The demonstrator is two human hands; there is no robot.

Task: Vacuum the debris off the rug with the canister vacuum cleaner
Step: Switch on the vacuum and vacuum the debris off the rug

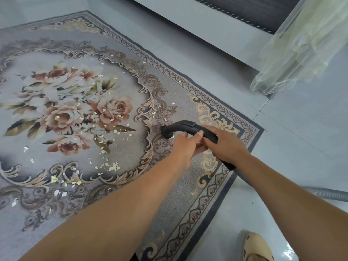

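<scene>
A grey rug [116,187] with a pink rose pattern covers the floor on the left. Pale debris flakes [113,166] lie scattered over its middle and lower part. Both hands hold the black curved vacuum handle [185,127], whose round open end [166,133] points down at the rug's border pattern. My right hand [224,146] wraps the rear of the handle. My left hand [185,147] grips it just in front, thumb on top. The grey ribbed hose [327,194] runs off to the right. The canister is out of view.
Glossy pale floor tiles [293,147] lie to the right of the rug. A sheer cream curtain [301,46] hangs at the upper right. A dark sofa base [244,12] runs along the top. A beige slipper [257,247] is at the bottom right.
</scene>
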